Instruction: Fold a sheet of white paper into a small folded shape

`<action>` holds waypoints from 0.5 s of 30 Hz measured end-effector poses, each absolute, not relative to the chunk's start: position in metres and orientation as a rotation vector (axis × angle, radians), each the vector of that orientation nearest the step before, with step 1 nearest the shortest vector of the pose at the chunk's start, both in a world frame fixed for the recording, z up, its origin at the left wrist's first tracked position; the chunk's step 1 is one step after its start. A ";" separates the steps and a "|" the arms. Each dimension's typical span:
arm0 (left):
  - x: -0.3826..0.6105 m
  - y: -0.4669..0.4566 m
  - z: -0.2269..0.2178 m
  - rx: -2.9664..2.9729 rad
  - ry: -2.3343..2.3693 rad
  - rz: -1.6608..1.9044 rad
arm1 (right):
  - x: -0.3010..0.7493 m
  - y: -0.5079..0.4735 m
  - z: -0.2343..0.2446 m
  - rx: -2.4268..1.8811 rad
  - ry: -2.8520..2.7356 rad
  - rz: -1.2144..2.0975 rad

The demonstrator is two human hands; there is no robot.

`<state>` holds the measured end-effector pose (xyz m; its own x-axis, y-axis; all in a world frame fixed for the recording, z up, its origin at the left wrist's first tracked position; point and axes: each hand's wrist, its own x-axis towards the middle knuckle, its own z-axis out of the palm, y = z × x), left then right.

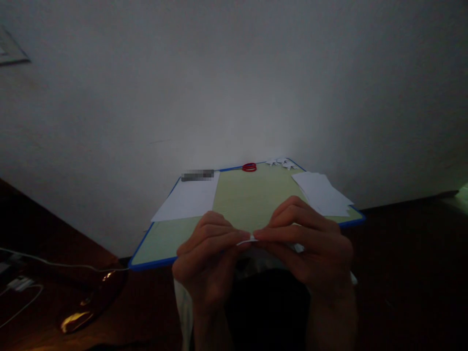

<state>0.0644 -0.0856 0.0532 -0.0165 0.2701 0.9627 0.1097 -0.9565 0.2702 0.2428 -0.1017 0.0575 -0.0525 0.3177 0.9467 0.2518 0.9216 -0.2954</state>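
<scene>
My left hand (208, 253) and my right hand (310, 243) are raised close together, fingers curled, and pinch a small piece of white paper (248, 239) between their fingertips. Only the thin top edge of the paper shows. Behind the hands lies a green board with a blue rim (244, 195). A white sheet (190, 200) rests on its left part. A stack of white sheets (323, 194) rests on its right part.
A red ring-shaped object (249, 167) and small white paper cut-outs (281, 162) sit at the board's far edge by a pale wall. A white cable (54, 264) and a shiny dark object (91, 304) lie on the dark surface at left.
</scene>
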 end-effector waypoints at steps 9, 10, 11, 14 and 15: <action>0.064 -0.086 0.056 2.118 0.420 2.275 | 0.233 -0.095 0.053 -0.426 -1.369 -0.051; 0.064 -0.087 0.057 2.124 0.420 2.283 | 0.232 -0.095 0.053 -0.420 -1.357 -0.072; 0.063 -0.088 0.058 2.137 0.425 2.281 | 0.233 -0.095 0.053 -0.421 -1.361 -0.092; 0.060 -0.090 0.061 2.195 0.444 2.280 | 0.238 -0.097 0.054 -0.449 -1.469 -0.147; 0.060 -0.091 0.063 2.218 0.457 2.282 | 0.241 -0.097 0.054 -0.453 -1.522 -0.163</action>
